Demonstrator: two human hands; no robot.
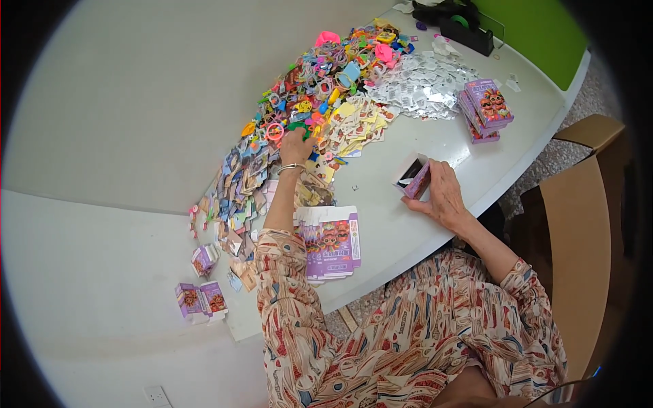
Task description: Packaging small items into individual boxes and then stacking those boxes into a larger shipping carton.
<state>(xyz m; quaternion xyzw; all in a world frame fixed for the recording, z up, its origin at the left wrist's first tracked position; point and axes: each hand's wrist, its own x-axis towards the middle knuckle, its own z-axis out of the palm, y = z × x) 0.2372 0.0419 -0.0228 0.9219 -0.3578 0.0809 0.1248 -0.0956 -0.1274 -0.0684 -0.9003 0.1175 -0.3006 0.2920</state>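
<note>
My left hand (295, 148) reaches into a long heap of small colourful plastic trinkets (305, 85). Its fingertips touch the heap beside a green piece (297, 126); they are partly lost among the trinkets, so whether anything is pinched does not show. In my right hand (442, 196) is a small purple carton (417, 181), gripped by its sides between thumb and fingers. The carton's end stands open toward the heap, with something white visible inside.
Right of the trinkets lie yellowish cards (357, 126) and silvery-white packets (425, 85). Stacked filled cartons (486, 109) sit at the right, flattened cartons (333, 248) near my left forearm. Folded cartons (202, 301) lie lower left. A tape dispenser (466, 34) stands at the back; a cardboard box (575, 238) is beside the table.
</note>
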